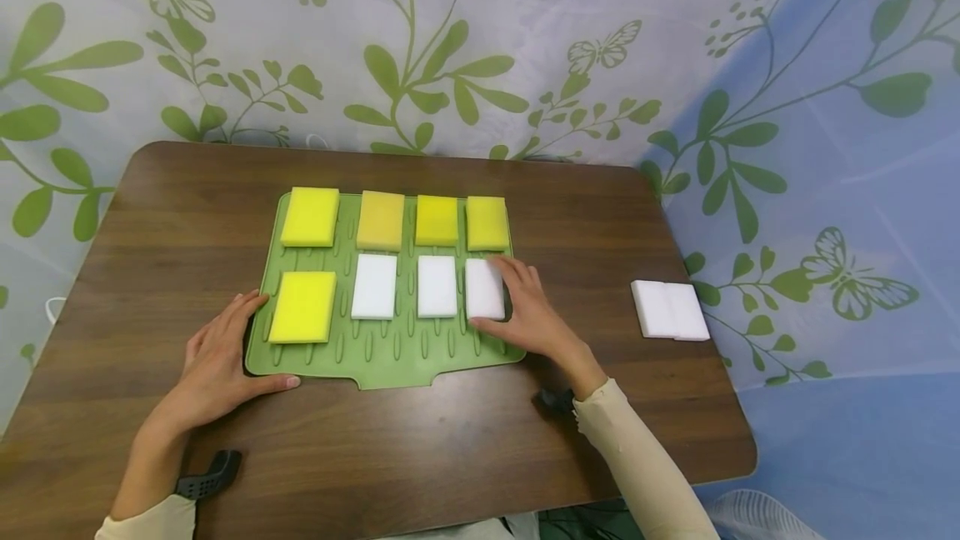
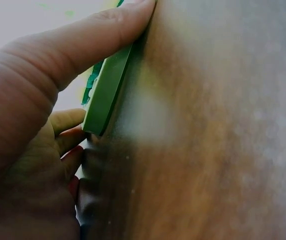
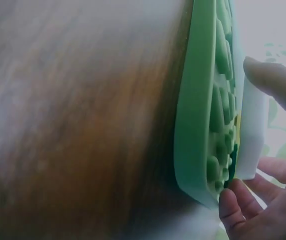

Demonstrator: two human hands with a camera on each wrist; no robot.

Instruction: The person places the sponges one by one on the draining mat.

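Note:
A ridged green mat lies on the table, with several yellow sponges and three white sponges on it. My right hand grips the rightmost white sponge, thumb at its near end and fingers at its far end. In the right wrist view this white sponge rests over the mat's ridges. My left hand spreads around the mat's near left corner, the straight thumb by the front edge and fingertips at the left side. Closest to it on the mat is a yellow sponge.
Two more white sponges lie side by side near the right edge of the wooden table. Four-sided yellow blocks, including an orange-yellow sponge, line the mat's far side. A leaf-patterned curtain hangs behind the table.

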